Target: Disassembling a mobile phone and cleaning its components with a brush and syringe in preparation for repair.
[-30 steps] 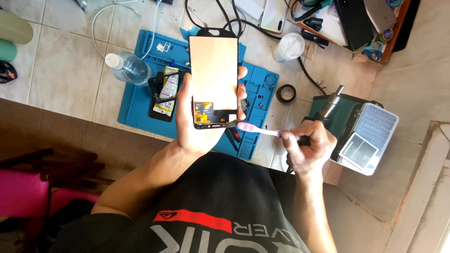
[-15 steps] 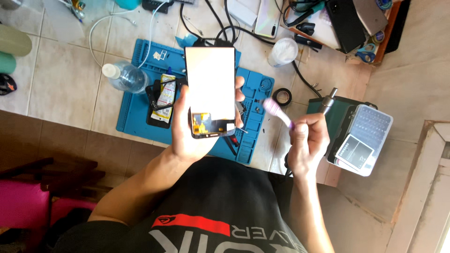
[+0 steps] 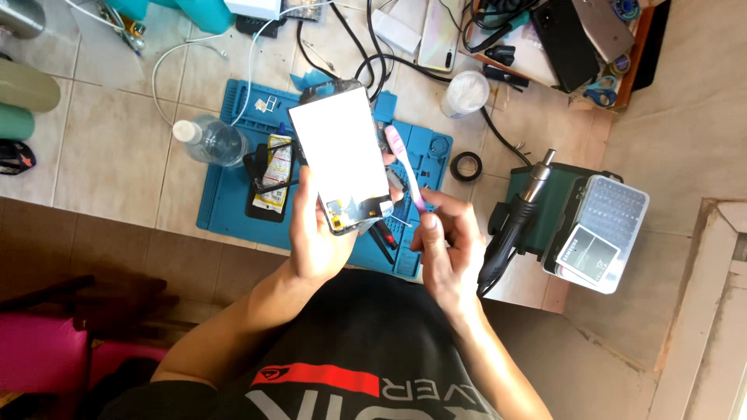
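Toothbrush (image 3: 406,167) bristles perhaps face away; black phone (image 3: 566,31) cut off.

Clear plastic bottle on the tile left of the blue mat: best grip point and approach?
Grip the bottle across its round body, coming from above. It lies on its side, white cap pointing left, so the barrel is the widest exposed part. Both the left hand and right hand are occupied.

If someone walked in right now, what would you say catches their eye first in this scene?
Most likely the phone screen panel, glaring white in the left hand at the centre, above the blue work mat. Next, the pink toothbrush in the right hand, just right of the panel. Further right on the tiled floor lies a hot air gun beside a clear plastic case.
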